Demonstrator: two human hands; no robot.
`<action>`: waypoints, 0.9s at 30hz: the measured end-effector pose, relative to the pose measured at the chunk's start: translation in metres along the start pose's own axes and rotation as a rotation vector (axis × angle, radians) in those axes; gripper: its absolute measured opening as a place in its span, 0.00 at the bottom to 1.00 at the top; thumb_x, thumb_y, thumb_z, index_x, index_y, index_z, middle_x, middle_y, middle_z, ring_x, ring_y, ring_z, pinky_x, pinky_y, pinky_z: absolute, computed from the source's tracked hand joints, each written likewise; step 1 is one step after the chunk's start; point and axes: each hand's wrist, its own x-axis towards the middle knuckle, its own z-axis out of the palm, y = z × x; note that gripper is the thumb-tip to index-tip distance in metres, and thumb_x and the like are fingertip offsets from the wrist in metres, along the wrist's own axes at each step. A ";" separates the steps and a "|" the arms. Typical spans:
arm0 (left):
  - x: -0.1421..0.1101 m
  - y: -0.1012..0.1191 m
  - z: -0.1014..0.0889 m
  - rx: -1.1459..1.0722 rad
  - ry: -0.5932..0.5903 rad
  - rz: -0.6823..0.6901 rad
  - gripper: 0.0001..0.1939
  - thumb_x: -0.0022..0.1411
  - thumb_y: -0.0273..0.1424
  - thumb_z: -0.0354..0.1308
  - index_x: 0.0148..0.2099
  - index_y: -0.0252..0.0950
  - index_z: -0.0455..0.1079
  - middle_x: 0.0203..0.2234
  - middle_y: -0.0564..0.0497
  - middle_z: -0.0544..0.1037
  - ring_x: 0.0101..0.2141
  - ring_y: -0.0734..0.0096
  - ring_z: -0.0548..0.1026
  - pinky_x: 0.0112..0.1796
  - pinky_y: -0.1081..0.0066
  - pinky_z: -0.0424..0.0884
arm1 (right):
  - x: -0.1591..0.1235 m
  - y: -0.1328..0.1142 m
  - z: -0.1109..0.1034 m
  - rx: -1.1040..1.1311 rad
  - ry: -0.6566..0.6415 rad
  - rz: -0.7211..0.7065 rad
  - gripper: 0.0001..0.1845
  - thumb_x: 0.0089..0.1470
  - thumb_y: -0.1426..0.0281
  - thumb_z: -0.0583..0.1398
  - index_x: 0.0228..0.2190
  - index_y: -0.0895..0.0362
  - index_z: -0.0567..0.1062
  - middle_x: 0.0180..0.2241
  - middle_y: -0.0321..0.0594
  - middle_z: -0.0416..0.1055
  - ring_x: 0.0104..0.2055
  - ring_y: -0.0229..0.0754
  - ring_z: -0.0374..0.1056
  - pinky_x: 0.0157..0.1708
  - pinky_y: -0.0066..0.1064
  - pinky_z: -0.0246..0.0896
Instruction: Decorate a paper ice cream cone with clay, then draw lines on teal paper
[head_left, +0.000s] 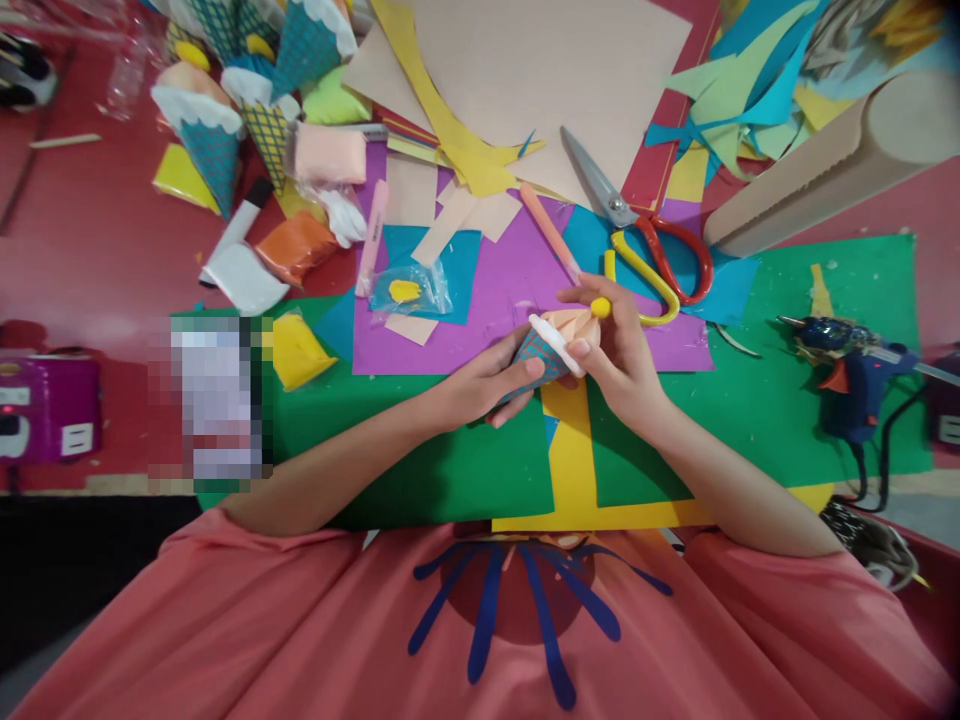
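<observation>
My left hand [491,378] is wrapped round the blue patterned cone of a craft ice cream cone [541,350], which lies tilted with its top toward the right. A white clay rim [551,340] rings the cone's mouth, and above it sits a peach-coloured top with a small yellow ball [600,308] at its tip. My right hand [619,350] closes on the rim and top, its thumb pressing the white band. Part of the cone is hidden by my fingers. Beneath both hands lie purple [465,345] and green sheets [450,460].
Scissors [619,205] and a peach marker [551,235] lie just beyond my hands. A glue gun [855,380] is at right, near a paper roll [817,170]. Finished cones [206,150] and clay packs [296,248] crowd the upper left. A bag with yellow clay [405,291] lies nearby.
</observation>
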 end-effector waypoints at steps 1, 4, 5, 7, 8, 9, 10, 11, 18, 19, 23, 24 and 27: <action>0.000 0.000 0.000 0.001 -0.002 -0.003 0.33 0.63 0.53 0.56 0.61 0.37 0.56 0.30 0.56 0.75 0.11 0.90 0.57 0.11 0.81 0.51 | 0.000 0.000 0.000 0.000 0.004 -0.001 0.32 0.56 0.47 0.58 0.56 0.49 0.62 0.55 0.48 0.65 0.55 0.50 0.66 0.50 0.42 0.69; 0.000 0.001 0.001 0.002 0.001 -0.005 0.33 0.63 0.53 0.56 0.61 0.37 0.56 0.31 0.56 0.75 0.11 0.90 0.57 0.11 0.81 0.51 | -0.001 -0.001 0.000 0.006 -0.004 -0.012 0.30 0.58 0.49 0.58 0.56 0.48 0.62 0.55 0.47 0.66 0.53 0.48 0.68 0.49 0.41 0.70; 0.001 0.001 0.001 0.003 0.002 -0.004 0.34 0.63 0.53 0.56 0.61 0.37 0.56 0.31 0.55 0.76 0.11 0.90 0.57 0.11 0.82 0.52 | -0.001 -0.001 -0.001 0.005 -0.008 -0.018 0.29 0.58 0.49 0.57 0.56 0.47 0.62 0.55 0.46 0.66 0.52 0.47 0.68 0.48 0.40 0.70; 0.001 0.000 0.001 0.008 0.008 -0.002 0.36 0.62 0.54 0.55 0.62 0.36 0.55 0.32 0.53 0.77 0.11 0.90 0.58 0.11 0.81 0.53 | -0.002 -0.002 -0.001 -0.002 -0.007 -0.028 0.28 0.59 0.47 0.53 0.56 0.46 0.62 0.55 0.44 0.67 0.51 0.46 0.68 0.47 0.38 0.70; 0.001 0.000 0.000 0.013 0.013 -0.002 0.38 0.62 0.54 0.55 0.63 0.35 0.55 0.31 0.53 0.77 0.11 0.89 0.58 0.11 0.81 0.53 | -0.002 -0.002 -0.001 -0.005 -0.009 -0.032 0.28 0.60 0.47 0.52 0.57 0.45 0.62 0.55 0.44 0.67 0.52 0.46 0.68 0.47 0.38 0.70; 0.001 0.000 0.000 0.018 0.020 -0.004 0.39 0.62 0.55 0.55 0.64 0.35 0.54 0.29 0.54 0.76 0.11 0.88 0.58 0.11 0.81 0.53 | -0.001 -0.002 -0.001 -0.005 -0.001 -0.044 0.28 0.60 0.46 0.52 0.57 0.45 0.63 0.54 0.44 0.67 0.52 0.46 0.67 0.47 0.38 0.70; 0.001 -0.001 0.000 0.021 0.025 -0.005 0.39 0.62 0.55 0.55 0.64 0.34 0.53 0.27 0.55 0.75 0.10 0.87 0.58 0.11 0.81 0.53 | -0.001 -0.002 -0.001 -0.003 -0.001 -0.062 0.29 0.59 0.46 0.53 0.57 0.45 0.62 0.55 0.44 0.66 0.53 0.47 0.67 0.46 0.38 0.70; 0.001 -0.001 0.000 0.022 0.028 -0.005 0.40 0.61 0.55 0.55 0.64 0.34 0.53 0.26 0.55 0.75 0.10 0.87 0.58 0.11 0.81 0.53 | -0.001 -0.001 -0.001 -0.009 -0.004 -0.064 0.30 0.59 0.47 0.54 0.58 0.45 0.62 0.56 0.45 0.66 0.54 0.47 0.67 0.47 0.40 0.70; 0.002 -0.004 -0.001 0.007 0.029 -0.017 0.40 0.61 0.56 0.55 0.63 0.34 0.54 0.28 0.56 0.75 0.10 0.88 0.57 0.10 0.80 0.53 | 0.001 0.004 0.000 -0.044 0.017 -0.104 0.31 0.58 0.50 0.58 0.59 0.48 0.61 0.55 0.47 0.66 0.59 0.50 0.63 0.59 0.48 0.62; 0.002 -0.004 -0.001 0.009 0.034 -0.022 0.40 0.61 0.56 0.55 0.63 0.34 0.54 0.26 0.57 0.74 0.10 0.87 0.57 0.10 0.80 0.53 | 0.001 0.004 0.000 -0.041 0.014 -0.105 0.31 0.58 0.51 0.58 0.59 0.47 0.61 0.55 0.46 0.66 0.59 0.50 0.64 0.59 0.48 0.62; 0.002 -0.003 0.000 0.039 0.030 -0.029 0.41 0.61 0.56 0.55 0.63 0.30 0.53 0.16 0.64 0.66 0.09 0.84 0.56 0.10 0.81 0.52 | 0.001 0.006 0.000 -0.017 0.012 -0.137 0.28 0.58 0.52 0.58 0.57 0.46 0.63 0.54 0.45 0.67 0.58 0.49 0.65 0.57 0.47 0.64; 0.002 -0.002 0.000 0.050 0.027 -0.026 0.41 0.61 0.56 0.54 0.62 0.30 0.53 0.14 0.65 0.63 0.09 0.84 0.55 0.10 0.81 0.51 | 0.001 0.006 0.000 -0.005 0.014 -0.144 0.27 0.59 0.52 0.58 0.57 0.45 0.64 0.54 0.45 0.67 0.57 0.48 0.66 0.56 0.46 0.65; 0.001 -0.002 0.000 0.071 0.020 -0.020 0.40 0.61 0.56 0.54 0.61 0.30 0.54 0.12 0.65 0.62 0.08 0.83 0.55 0.11 0.81 0.51 | 0.001 0.007 0.000 0.018 0.028 -0.148 0.26 0.59 0.49 0.56 0.55 0.45 0.65 0.52 0.44 0.69 0.55 0.47 0.68 0.52 0.43 0.68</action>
